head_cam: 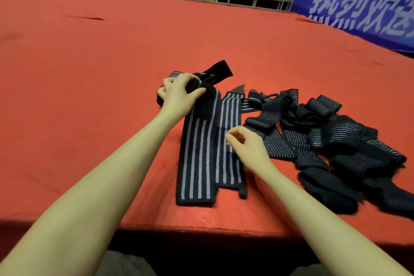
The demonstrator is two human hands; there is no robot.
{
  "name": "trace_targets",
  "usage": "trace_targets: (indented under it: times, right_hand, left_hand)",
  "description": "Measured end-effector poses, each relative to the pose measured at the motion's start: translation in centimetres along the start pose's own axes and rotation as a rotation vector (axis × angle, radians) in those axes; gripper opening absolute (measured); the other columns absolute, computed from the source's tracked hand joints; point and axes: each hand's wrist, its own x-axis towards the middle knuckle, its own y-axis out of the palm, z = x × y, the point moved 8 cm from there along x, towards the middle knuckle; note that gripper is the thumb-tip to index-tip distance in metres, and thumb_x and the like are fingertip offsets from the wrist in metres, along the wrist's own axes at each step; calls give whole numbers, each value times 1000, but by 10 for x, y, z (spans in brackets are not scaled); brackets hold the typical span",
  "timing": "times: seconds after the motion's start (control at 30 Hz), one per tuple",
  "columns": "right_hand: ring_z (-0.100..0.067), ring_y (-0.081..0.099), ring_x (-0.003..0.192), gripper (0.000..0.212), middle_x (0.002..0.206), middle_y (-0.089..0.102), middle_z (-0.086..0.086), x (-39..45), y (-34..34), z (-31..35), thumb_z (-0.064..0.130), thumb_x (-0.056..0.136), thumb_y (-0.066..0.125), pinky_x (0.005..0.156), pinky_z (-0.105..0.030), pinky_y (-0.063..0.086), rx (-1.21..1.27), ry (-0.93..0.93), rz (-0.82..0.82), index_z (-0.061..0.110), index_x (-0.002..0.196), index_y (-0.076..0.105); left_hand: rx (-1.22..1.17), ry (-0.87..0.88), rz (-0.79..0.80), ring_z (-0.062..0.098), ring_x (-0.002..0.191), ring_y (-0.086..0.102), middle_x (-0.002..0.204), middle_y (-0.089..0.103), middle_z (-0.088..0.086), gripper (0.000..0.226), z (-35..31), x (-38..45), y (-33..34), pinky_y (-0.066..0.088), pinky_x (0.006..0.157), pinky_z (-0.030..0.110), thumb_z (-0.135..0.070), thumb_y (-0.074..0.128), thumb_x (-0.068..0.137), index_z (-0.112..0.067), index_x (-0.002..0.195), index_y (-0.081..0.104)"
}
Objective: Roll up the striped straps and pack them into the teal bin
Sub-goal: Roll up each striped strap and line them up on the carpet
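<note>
Two black straps with grey stripes lie flat side by side on the red table: a left strap (197, 159) and a right strap (230, 132). My left hand (179, 92) grips the rolled far end of the left strap, with a black velcro tab (218, 71) sticking out beyond it. Over the right strap hovers my right hand (246, 143), fingers loosely curled and holding nothing that I can see. A tangled heap of more striped straps (324, 132) lies to the right. No teal bin is in view.
The red table (89, 74) stretches far left and back. Its front edge (201, 226) is close to me. A metal railing (246, 0) with red and blue banners (358, 0) stands behind the table.
</note>
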Motion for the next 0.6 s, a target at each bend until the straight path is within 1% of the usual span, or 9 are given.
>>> trace_targets:
  times: [0.03, 0.07, 0.13, 0.2, 0.27, 0.33, 0.4, 0.53, 0.6]
  right_hand:
    - [-16, 62, 81, 5, 76, 65, 5, 1, 0, -14, 28, 91, 61, 88, -42, 46, -130, 22, -7, 25, 87, 62]
    - [-17, 62, 86, 7, 80, 64, 7, 0, 1, -27, 31, 91, 60, 90, -40, 42, -250, 58, -11, 25, 91, 61]
    - [-18, 59, 98, 22, 93, 63, 7, -5, 4, -49, 40, 91, 58, 90, -37, 33, -415, 140, -4, 22, 103, 61]
    - [-20, 56, 105, 36, 104, 61, 3, -5, 8, -61, 45, 89, 58, 90, -36, 29, -470, 185, -5, 21, 116, 57]
    - [-21, 54, 107, 43, 107, 60, 1, 0, 12, -63, 43, 88, 61, 87, -35, 25, -458, 185, -11, 20, 124, 51]
    - [-19, 54, 107, 45, 101, 61, 3, 5, 14, -63, 37, 88, 64, 83, -33, 21, -384, 223, -7, 20, 125, 48]
    - [-17, 55, 105, 42, 92, 63, 5, 7, 17, -66, 33, 88, 65, 81, -32, 20, -318, 277, 1, 20, 123, 46]
    - [-15, 59, 94, 26, 71, 61, 11, 5, 15, -66, 17, 91, 60, 81, -32, 21, -275, 238, -3, 22, 112, 46]
    - [-14, 59, 89, 22, 66, 59, 11, 5, 7, -65, 13, 90, 59, 79, -31, 20, -279, 229, -22, 25, 104, 46]
  left_hand:
    - [-6, -15, 12, 17, 123, 30, 114, 56, -10, 22, 11, 1, 6, 14, 91, 31, -39, 64, 87, -28, 106, 60]
    - [-11, -31, 24, 17, 123, 30, 116, 55, -8, 22, 20, 1, 13, 14, 91, 31, -39, 64, 87, -29, 106, 60]
    - [-19, -52, 37, 16, 123, 29, 118, 54, -7, 23, 33, -1, 26, 13, 90, 30, -41, 64, 87, -30, 106, 60]
    - [-13, -42, 37, 14, 121, 30, 113, 52, -16, 24, 36, -3, 36, 12, 90, 29, -39, 63, 88, -27, 109, 60]
    - [-8, -23, 31, 12, 119, 30, 108, 50, -21, 25, 34, -4, 42, 13, 91, 30, -38, 62, 90, -25, 110, 60]
    - [-17, -10, 21, 13, 118, 31, 109, 50, -22, 23, 35, -5, 43, 13, 93, 32, -37, 61, 90, -25, 110, 60]
    - [-33, -13, 11, 12, 117, 31, 111, 51, -23, 22, 38, -5, 42, 13, 96, 34, -36, 61, 91, -25, 110, 59]
    - [-49, -8, 8, 12, 117, 32, 111, 51, -22, 20, 37, -7, 43, 14, 99, 38, -36, 60, 91, -26, 108, 58]
    - [-62, -4, 9, 12, 118, 32, 111, 52, -22, 20, 36, -8, 44, 15, 100, 39, -35, 60, 91, -26, 108, 58]
